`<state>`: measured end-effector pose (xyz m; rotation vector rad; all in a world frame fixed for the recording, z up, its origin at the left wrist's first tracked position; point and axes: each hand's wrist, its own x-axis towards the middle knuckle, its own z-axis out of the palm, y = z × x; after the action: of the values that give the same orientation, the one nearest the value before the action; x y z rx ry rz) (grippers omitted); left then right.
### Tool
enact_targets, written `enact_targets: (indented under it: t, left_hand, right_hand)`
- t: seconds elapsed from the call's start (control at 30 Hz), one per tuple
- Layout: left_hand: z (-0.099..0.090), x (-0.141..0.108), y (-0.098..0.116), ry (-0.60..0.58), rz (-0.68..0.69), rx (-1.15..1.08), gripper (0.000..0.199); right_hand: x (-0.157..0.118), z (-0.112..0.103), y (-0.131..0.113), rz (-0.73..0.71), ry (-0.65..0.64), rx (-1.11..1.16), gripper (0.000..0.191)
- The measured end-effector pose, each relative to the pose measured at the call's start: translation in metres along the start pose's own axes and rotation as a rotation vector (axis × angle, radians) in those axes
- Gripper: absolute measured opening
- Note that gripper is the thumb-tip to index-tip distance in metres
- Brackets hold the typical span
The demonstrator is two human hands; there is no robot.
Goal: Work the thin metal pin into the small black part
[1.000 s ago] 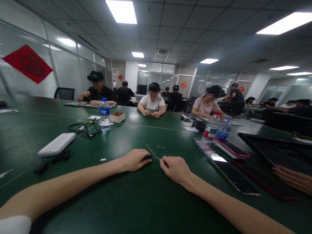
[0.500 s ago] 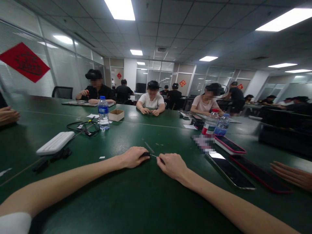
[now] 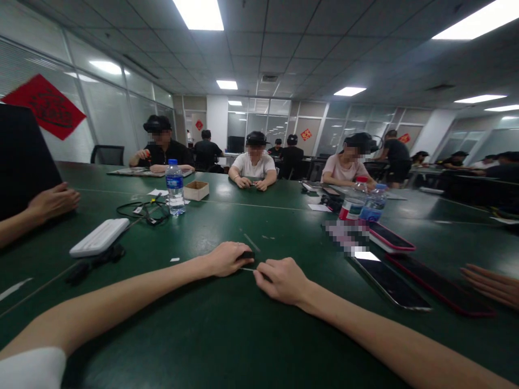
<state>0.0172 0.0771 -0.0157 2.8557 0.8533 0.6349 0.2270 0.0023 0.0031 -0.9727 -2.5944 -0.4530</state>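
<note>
Right, clock centred on the two hands: L hand, on the 9 o'clock side, is clamped on a small black piece, held just above or on the green tbl, can't tell which. R hand, approx. 3 o'clock, has thumb & forefinger pinched on a thin pale strip, its free end pointing to 9, just on the 6 o'clock side of the black piece; can't tell if they touch. Small gap btwn the hands. Out at 10, a blue-capped bottle w/ an open box beside it; white slab btwn 9 & 10. At 2, two bottles; just past 3, a dark-screened phone, w/ a co-worker's hand farther out. Someone in white sits at 12.
</note>
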Motion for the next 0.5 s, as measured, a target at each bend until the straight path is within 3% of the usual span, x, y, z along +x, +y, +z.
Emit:
enact_targets:
  t: [0.2,0.5]
  left_hand:
    - [-0.001,-0.001,0.001,0.005,0.017,-0.027,0.03]
    - [0.001,-0.001,-0.001,0.009,-0.004,-0.035,0.031]
  right_hand:
    - [-0.005,-0.005,0.024,0.243,-0.134,-0.042,0.039]
    - [-0.001,-0.009,0.019,0.311,-0.22,-0.062,0.041]
